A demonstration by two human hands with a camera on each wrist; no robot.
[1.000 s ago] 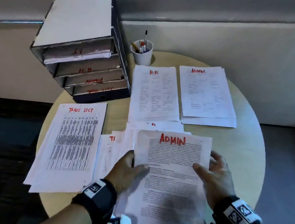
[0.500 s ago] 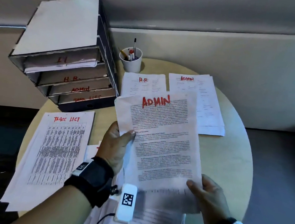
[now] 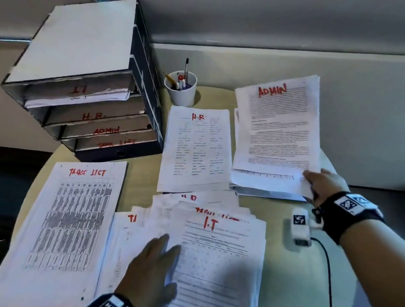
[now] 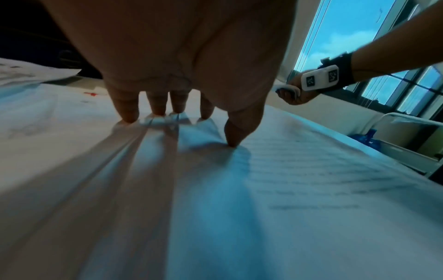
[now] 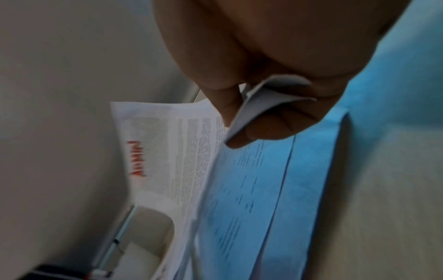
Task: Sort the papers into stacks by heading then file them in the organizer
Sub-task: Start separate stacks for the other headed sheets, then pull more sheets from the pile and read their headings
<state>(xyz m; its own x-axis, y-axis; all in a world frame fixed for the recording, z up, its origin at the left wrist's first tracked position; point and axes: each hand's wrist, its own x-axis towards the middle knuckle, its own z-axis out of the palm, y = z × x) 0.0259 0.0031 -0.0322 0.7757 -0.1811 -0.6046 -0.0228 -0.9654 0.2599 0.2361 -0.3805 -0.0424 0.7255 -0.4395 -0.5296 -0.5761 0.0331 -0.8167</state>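
Right hand (image 3: 324, 185) pinches white red-headed ADMIN sheet (image 3: 279, 126) by its near corner
Sheet's long axis runs away from the hand, over the ADMIN stack (image 3: 265, 187); left hand (image 3: 155, 266) presses flat, fingers spread, on the unsorted pile (image 3: 221, 269)

The table (image 3: 283, 276) is pale beige. Left of the white pen cup (image 3: 181, 93), the organizer (image 3: 144, 76) has a dark navy shell, a white top and red tray labels. Nearer than the cup, the white papers carry red handwritten headings: the ADMIN sheet (image 3: 279, 126) has dense black text lines, the TASKS LIST sheet (image 3: 72, 222) a dark grid table, and the I.T sheet (image 3: 219, 263) faint grey lines.
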